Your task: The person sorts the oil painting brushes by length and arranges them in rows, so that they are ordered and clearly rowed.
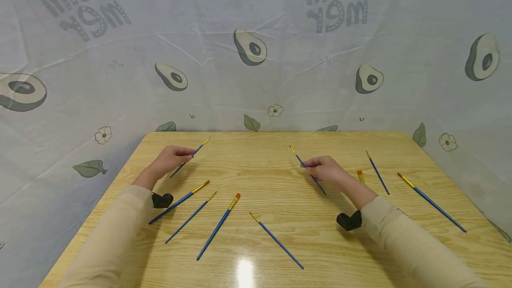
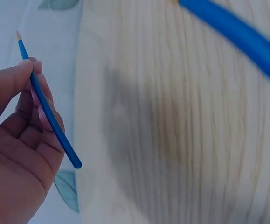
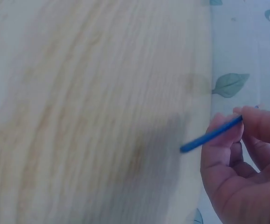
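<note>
My left hand (image 1: 174,158) pinches a slim blue paintbrush (image 1: 201,146) between thumb and fingers over the far left of the table. The left wrist view shows its blue handle (image 2: 55,122) slanting across the curled fingers, bristles upward. Toward the far middle right, my right hand (image 1: 325,170) pinches another slim blue paintbrush (image 1: 318,186), its tip pointing away and left. In the right wrist view only the handle end (image 3: 209,136) sticks out from the fingertips; the rest is hidden behind the hand. Several paintbrushes lie below the left hand, among them a thick round one (image 1: 180,201).
On the wooden table (image 1: 248,159) lie a thin brush (image 1: 191,218), a flat brush (image 1: 218,228) and a pointed brush (image 1: 276,239). To the right are a small brush (image 1: 378,173), a long brush (image 1: 434,203) and a flat brush (image 1: 361,177) partly behind the right arm.
</note>
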`<state>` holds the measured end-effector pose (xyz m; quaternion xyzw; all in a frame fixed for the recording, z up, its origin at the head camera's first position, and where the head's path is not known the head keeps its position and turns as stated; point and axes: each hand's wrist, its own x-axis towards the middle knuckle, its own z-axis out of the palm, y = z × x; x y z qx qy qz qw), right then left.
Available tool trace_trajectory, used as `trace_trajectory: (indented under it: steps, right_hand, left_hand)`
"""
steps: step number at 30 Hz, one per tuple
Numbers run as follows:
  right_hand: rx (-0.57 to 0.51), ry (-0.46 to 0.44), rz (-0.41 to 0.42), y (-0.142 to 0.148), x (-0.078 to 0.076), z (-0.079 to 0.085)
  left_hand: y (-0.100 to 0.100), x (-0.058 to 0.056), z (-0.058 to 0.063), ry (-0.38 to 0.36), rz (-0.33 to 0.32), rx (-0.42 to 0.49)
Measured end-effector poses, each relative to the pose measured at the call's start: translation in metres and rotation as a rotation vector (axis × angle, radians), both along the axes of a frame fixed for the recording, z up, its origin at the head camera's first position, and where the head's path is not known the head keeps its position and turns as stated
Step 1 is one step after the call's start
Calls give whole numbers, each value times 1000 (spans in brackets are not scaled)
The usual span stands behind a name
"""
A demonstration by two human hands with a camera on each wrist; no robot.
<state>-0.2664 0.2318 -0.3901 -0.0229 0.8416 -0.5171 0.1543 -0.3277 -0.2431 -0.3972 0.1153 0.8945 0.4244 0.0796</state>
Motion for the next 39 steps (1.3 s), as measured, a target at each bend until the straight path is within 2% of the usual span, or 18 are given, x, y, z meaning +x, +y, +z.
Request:
trace_trajectory:
  steps: [5, 12, 17, 21, 28, 33, 39]
  right_hand:
    - [-48, -35, -26, -3, -3, 6]
    - [-124, -50, -56, -5, -8, 8]
    - [-175, -66, -90, -7, -13, 8]
    - [-202, -68, -112, -9, -19, 8]
    - [-251, -100, -155, -11, -25, 7]
    - [-291, -122, -191, -14, -33, 10]
    - [-318, -130, -181, -18, -42, 13]
  left_hand:
    - [17, 2, 6, -50, -27, 92]
    - [48, -2, 6, -129, -42, 229]
    - [77, -3, 7, -193, -23, 338]
    - [98, -2, 7, -203, -3, 399]
    - [128, -7, 2, -235, 11, 451]
    - [149, -11, 4, -273, 37, 493]
    - [165, -19, 7, -313, 73, 536]
